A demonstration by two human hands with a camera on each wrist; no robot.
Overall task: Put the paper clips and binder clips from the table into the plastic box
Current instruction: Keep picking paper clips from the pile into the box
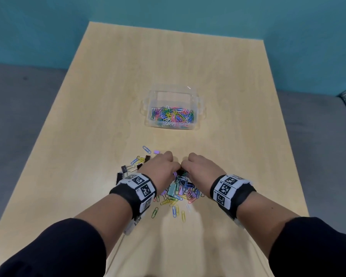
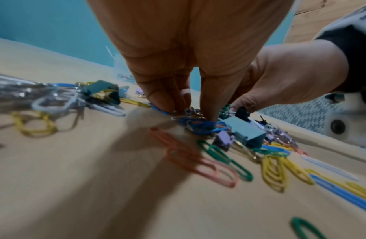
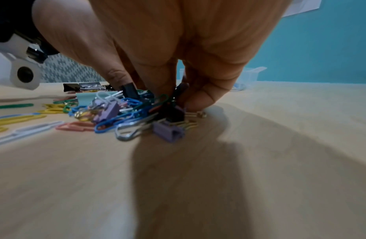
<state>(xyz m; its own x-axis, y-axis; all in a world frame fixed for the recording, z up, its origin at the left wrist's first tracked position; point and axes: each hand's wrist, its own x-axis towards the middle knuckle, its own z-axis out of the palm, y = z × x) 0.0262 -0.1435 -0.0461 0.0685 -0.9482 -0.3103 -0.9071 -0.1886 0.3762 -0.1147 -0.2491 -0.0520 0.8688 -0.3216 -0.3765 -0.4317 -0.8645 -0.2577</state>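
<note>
A clear plastic box (image 1: 148,102) stands mid-table, with many coloured paper clips (image 1: 172,115) inside. Closer to me lies a loose pile of paper clips and binder clips (image 1: 181,189). Both hands reach down into its far end, knuckles nearly touching. My left hand (image 1: 175,171) (image 2: 194,111) curls its fingers and thumb round blue paper clips (image 2: 206,127). My right hand (image 1: 186,172) (image 3: 175,98) grips a tangle of clips with a black binder clip (image 3: 173,113) in it. A teal binder clip (image 2: 245,131) and a purple one (image 3: 167,131) lie beside the fingers.
Several black binder clips (image 1: 126,169) and stray paper clips (image 1: 146,149) lie left of my left hand. More loose clips (image 1: 175,210) lie scattered towards me. The wooden table (image 1: 108,96) ends at a teal wall; grey floor flanks it.
</note>
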